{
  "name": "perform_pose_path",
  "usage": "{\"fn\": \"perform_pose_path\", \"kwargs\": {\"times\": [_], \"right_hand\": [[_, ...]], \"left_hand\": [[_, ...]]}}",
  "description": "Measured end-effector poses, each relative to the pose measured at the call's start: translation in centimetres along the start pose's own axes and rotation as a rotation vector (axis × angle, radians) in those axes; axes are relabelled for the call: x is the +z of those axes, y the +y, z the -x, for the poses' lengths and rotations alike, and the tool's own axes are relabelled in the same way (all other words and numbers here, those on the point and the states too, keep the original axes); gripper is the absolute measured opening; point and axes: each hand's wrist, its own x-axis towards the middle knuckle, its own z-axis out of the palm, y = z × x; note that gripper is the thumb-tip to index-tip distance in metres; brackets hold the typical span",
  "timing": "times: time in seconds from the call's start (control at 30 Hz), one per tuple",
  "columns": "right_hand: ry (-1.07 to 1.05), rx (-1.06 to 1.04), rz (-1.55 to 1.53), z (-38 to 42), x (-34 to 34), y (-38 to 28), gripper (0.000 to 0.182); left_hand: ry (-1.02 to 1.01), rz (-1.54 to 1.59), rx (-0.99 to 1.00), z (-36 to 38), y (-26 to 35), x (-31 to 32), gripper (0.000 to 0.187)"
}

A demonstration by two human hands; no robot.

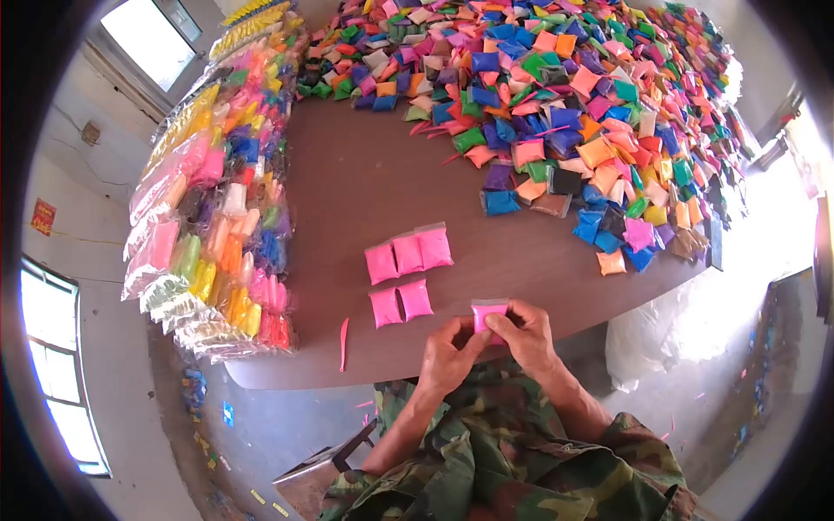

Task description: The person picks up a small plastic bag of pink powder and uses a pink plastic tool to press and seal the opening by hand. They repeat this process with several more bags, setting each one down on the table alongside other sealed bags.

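Both hands meet at the front edge of the brown table, pinching one small pink packet (490, 314) between fingers and thumbs. My left hand (449, 354) grips its left side, and my right hand (524, 334) holds its right side with the thumb across the front. Up and to the left, on the tabletop, lie several similar pink packets: an upper row (408, 253) and, below it, a pair (400, 303). A thin pink-red plastic tool (343, 345) lies by itself to the left of my left hand.
A large heap of small coloured packets (565, 113) covers the back and right of the table (347, 182). Stacked clear bags of coloured packs (217, 226) line its left side. A stool (321, 478) and a translucent plastic bag (647, 339) are beyond the front edge.
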Motion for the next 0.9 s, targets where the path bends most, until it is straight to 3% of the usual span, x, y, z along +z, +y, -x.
{"fn": "perform_pose_path", "kwargs": {"times": [0.23,0.37,0.43,0.63,0.73,0.9], "right_hand": [[-0.055,0.022,0.034,-0.3,-0.4,-0.8,0.019],[-0.051,-0.016,0.181,-1.3,-0.8,-0.4,0.029],[0.017,-0.092,0.222,-1.7,-0.8,0.0,0.036],[0.113,-0.178,0.926,-2.3,-1.5,-1.1,0.048],[0.207,-0.444,1.159,-1.7,-0.8,-0.3,0.045],[0.221,-0.336,1.107,-1.4,-1.3,-0.8,0.040]], "left_hand": [[0.005,-0.090,0.020,-0.8,-1.6,-0.2,0.021],[0.042,-0.150,-0.034,-1.3,-0.8,-0.2,0.024],[0.072,-0.210,0.038,-0.8,-0.4,0.1,0.027],[0.162,-0.447,0.250,0.6,-1.3,-0.3,0.030],[0.177,-0.389,0.233,1.4,-2.0,-0.9,0.027],[0.189,-0.283,0.230,2.2,-2.3,-1.9,0.023]]}}
